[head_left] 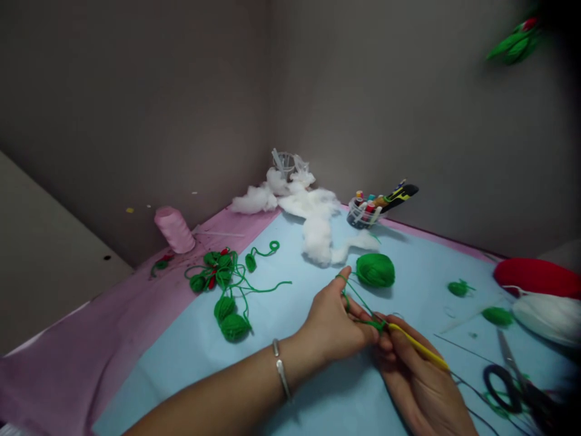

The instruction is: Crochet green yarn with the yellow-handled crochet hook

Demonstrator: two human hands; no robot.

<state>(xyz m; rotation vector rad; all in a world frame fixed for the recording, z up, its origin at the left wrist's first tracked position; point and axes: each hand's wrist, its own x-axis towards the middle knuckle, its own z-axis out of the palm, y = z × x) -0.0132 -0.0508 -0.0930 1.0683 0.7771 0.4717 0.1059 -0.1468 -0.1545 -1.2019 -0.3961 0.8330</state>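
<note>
Left hand (333, 321) is half-closed, with green yarn (358, 297) looped over the raised index finger, probably for tension. Right hand (420, 381) grips a yellow crochet hook (420, 346) pencil-style. The yarn ball (374, 270) sits just beyond on the blue sheet (345, 399), so it can likely feed freely.

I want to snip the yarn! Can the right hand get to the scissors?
Probably yes. The right hand lies close to the scissors, with only thin dark threads between them. But it's holding the yellow hook, so it would likely have to put that down first.
</note>
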